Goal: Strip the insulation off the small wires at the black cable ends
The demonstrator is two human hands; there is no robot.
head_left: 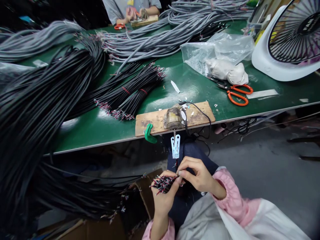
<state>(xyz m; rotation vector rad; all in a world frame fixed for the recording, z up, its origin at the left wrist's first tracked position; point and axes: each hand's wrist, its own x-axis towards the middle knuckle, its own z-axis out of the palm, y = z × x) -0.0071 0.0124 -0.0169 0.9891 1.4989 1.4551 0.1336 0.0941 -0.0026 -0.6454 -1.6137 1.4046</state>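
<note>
Gripping the bundle (163,184) in a closed fist, the left hand (161,201) holds it upright over the lap, below the blue peg (175,148) and out in front of the bench (112,139), with the cut ends fanned out above the fingers. At its edge, the right hand (198,173) has thumb and forefinger pinched together on what looks like a single black cable (177,175); the other fingers curl loosely. Each cable should be light and springy, soft enough to bend yet inclined to straighten again, while the whole bundle will carry a little weight. The smooth black jackets probably slide against one another, so a loose fist may let some slip out. Best held around the jackets, just under the stripped ends: the thin red and white wires there look the most fragile and could bend, snag or fray if squeezed. A single cable is best pinched on its jacket near the end. As for writing, the fan (283,65) has pale letters on its dark hub that seem to read "FAN", though blurred. Neither the cables nor the orange scissors (237,99) show any brand or label that can be read.
</note>
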